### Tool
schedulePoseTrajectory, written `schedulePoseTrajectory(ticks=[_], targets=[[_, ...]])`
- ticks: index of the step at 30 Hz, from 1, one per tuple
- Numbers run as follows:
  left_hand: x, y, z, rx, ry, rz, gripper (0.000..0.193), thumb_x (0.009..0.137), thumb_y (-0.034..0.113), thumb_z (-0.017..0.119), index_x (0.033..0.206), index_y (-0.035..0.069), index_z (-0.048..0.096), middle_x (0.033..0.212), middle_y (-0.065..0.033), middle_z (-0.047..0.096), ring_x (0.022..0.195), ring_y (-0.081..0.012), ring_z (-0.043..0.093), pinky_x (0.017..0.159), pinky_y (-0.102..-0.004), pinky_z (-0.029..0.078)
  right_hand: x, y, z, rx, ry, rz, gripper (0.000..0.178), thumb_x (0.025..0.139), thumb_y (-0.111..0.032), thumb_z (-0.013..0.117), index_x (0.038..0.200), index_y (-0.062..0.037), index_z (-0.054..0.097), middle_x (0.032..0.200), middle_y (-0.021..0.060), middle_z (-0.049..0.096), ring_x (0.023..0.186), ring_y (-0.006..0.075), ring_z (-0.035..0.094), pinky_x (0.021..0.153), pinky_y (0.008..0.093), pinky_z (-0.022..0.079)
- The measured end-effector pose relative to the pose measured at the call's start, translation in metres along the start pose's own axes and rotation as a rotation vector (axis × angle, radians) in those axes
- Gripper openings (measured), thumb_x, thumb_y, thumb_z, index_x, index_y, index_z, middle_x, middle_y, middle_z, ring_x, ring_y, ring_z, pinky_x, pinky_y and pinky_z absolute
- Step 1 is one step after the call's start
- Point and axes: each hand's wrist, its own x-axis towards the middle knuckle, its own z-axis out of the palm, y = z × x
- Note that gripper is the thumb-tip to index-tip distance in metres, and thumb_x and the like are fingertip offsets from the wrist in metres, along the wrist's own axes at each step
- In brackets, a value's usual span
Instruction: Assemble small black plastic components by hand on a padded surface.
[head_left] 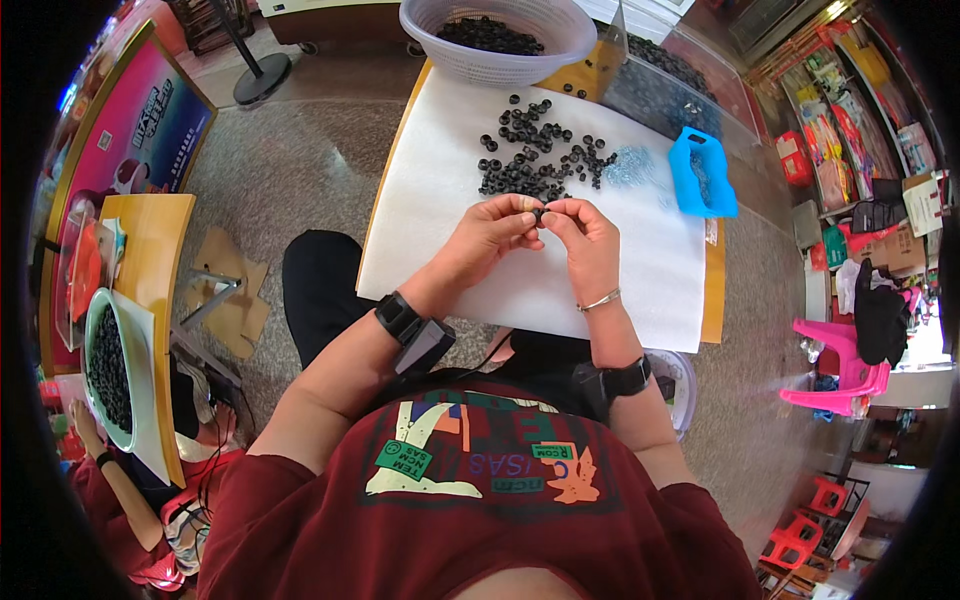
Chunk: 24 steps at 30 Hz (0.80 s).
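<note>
While both hands meet above the white sheet (450, 200) that covers the table, the left hand (492, 232) and the right hand (585, 232) pinch one small black ring (540, 212) between their fingertips, each hand closed on it from its own side. It is too small to tell whether a second piece sits inside it, though it looks like a single ring. Just beyond the hands, a loose heap of black rings (530, 160) lies on the sheet, with a small pile of pale shiny parts (630, 165) beside it and a blue scoop (702, 172) next to that. At the far edge of the table stands a white basket (497, 55) holding more black rings.
</note>
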Motion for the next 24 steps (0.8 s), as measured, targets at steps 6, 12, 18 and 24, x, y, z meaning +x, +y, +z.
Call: schedulePoseTrajectory(ticks=[6, 12, 18, 24], targets=[[-0.003, 0.000, 0.004, 0.080, -0.003, 0.045, 0.018, 0.091, 0.005, 0.055, 0.108, 0.001, 0.058, 0.097, -0.0051, 0.062, 0.081, -0.0136, 0.061, 0.076, -0.0279, 0.053, -0.007, -0.005, 0.005, -0.163, 0.056, -0.023, 0.013, 0.081, -0.010, 0.066, 0.090, -0.0005, 0.065, 0.081, 0.0024, 0.064, 0.070, 0.0072, 0.057, 0.063, 0.0214, 0.046], [-0.003, -0.002, 0.005, 0.187, 0.042, 0.064, 0.018, 0.090, 0.006, 0.057, 0.107, 0.002, 0.059, 0.093, -0.0057, 0.064, 0.077, -0.0140, 0.063, 0.075, -0.0286, 0.054, -0.008, -0.012, 0.009, -0.690, 0.103, -0.408, 0.009, 0.079, -0.011, 0.065, 0.083, -0.0040, 0.062, 0.075, 0.0070, 0.058, 0.070, 0.0220, 0.055, 0.064, 0.0324, 0.044], [-0.004, -0.001, 0.005, 0.204, 0.042, 0.050, 0.017, 0.091, 0.007, 0.057, 0.107, 0.002, 0.059, 0.093, -0.0063, 0.064, 0.079, -0.0146, 0.064, 0.076, -0.0293, 0.054, -0.003, -0.015, 0.000, -0.715, -0.023, -0.456, 0.008, 0.080, -0.011, 0.062, 0.084, -0.0041, 0.061, 0.076, 0.0083, 0.059, 0.075, 0.0269, 0.055, 0.067, 0.0362, 0.044], [-0.002, -0.001, 0.005, 0.201, 0.022, 0.027, 0.019, 0.092, 0.009, 0.055, 0.109, -0.001, 0.058, 0.096, -0.0072, 0.063, 0.083, -0.0149, 0.063, 0.079, -0.0293, 0.053, 0.000, -0.010, -0.005, -0.830, -0.077, -0.630, 0.009, 0.079, -0.010, 0.062, 0.086, -0.0040, 0.060, 0.079, 0.0082, 0.060, 0.077, 0.0275, 0.054, 0.071, 0.0373, 0.043]])
